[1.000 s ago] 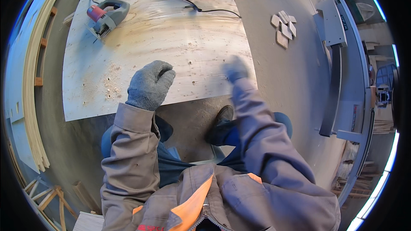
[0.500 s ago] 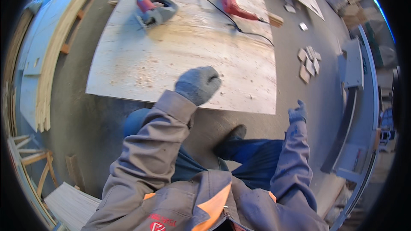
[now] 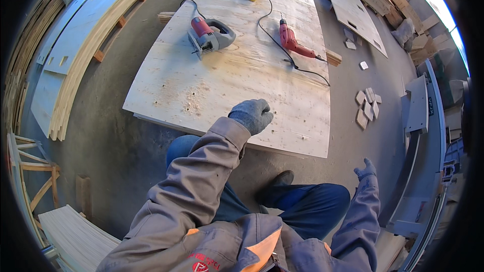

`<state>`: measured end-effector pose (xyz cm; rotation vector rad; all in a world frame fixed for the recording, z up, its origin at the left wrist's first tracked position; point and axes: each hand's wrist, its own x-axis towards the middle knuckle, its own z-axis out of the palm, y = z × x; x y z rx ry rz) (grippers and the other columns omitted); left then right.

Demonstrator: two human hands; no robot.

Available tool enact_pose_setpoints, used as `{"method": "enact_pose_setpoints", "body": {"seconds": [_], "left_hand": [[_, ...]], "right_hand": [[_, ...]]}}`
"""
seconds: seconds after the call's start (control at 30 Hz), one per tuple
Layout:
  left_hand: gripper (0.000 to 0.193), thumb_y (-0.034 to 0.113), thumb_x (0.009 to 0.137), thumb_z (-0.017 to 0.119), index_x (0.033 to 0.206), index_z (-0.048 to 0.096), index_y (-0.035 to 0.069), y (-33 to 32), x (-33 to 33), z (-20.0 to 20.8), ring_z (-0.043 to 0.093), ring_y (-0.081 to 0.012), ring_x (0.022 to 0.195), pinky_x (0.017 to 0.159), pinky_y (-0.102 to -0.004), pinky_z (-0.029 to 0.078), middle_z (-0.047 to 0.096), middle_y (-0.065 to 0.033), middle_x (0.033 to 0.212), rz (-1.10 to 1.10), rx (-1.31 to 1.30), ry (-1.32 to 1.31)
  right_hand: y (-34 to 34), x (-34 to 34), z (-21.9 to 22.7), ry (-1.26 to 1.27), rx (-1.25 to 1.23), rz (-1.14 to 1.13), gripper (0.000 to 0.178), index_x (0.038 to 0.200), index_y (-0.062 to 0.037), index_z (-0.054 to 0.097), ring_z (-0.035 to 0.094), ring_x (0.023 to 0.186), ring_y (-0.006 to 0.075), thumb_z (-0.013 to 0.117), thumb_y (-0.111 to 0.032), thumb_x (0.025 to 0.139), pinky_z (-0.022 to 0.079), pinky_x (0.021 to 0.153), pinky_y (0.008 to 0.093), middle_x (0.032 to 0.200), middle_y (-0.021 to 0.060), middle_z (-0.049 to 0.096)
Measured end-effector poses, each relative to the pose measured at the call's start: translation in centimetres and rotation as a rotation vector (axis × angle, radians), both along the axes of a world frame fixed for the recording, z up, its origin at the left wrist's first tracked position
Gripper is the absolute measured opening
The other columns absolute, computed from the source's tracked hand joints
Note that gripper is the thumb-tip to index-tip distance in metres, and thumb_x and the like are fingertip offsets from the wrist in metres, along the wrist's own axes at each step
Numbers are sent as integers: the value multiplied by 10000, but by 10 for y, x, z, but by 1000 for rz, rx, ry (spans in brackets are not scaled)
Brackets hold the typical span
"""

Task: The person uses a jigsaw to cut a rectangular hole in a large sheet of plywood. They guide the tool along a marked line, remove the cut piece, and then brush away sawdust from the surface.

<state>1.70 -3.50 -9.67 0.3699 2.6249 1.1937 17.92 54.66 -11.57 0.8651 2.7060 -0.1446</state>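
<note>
In the head view, two gloved hands show. The left hand (image 3: pixel 252 116) is over the near edge of the one large board (image 3: pixel 297 100), its grip clenched in a fist; I cannot tell whether it touches the board or encloses anything small. The right hand (image 3: pixel 365 170) is over the floor (image 3: pixel 312 172), to the right of the board and apart from it, its grip released, one finger extended.

The board lies in the middle, running from near to far, with two rectangular openings at its far end. On it are two power tools: one jigsaw (image 3: pixel 217 38) to the left and one red drill (image 3: pixel 292 40) to the right. One patch of sawdust (image 3: pixel 194 98) lies near left. Right of the board, about seven offcuts (image 3: pixel 361 119) cluster on the floor, with one white piece (image 3: pixel 363 65) farther off. One stack of panels (image 3: pixel 65 85) is at the left.
</note>
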Motion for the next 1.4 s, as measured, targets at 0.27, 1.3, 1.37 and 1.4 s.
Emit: {"method": "enact_pose_setpoints", "body": {"seconds": [0.27,1.3,1.37,1.4], "left_hand": [[426,406,911,718,1173,726,70,0,0,0,724,-361,1038,925,-455,561,764,-186,1086,37,-8,23],[838,390,710,847,1444,541,127,-84,-331,-51,553,-283,1381,1139,-493,422,521,-55,1521,94,-1182,56],[857,409,700,846,1446,537,125,-77,-336,-45,556,-280,1380,1159,-490,403,539,-74,1496,82,-1170,-38],[844,417,691,846,1427,553,125,-81,-334,-49,573,-286,1357,1161,-490,399,568,-86,1458,54,-1212,38]], "right_hand": [[12,19,-17,420,-174,-173,672,1442,27,558,671,1202,320,828,-101,839,530,1048,403,1349,231,673],[-164,-75,13,414,-977,-209,571,1446,13,538,630,927,172,671,50,892,537,854,296,1079,146,667],[-159,-72,9,427,-980,-164,567,1420,24,562,664,931,194,697,35,869,558,862,325,1059,161,695],[-164,-74,12,431,-969,-144,563,1395,43,579,700,949,220,723,17,851,579,874,351,1047,177,716]]}}
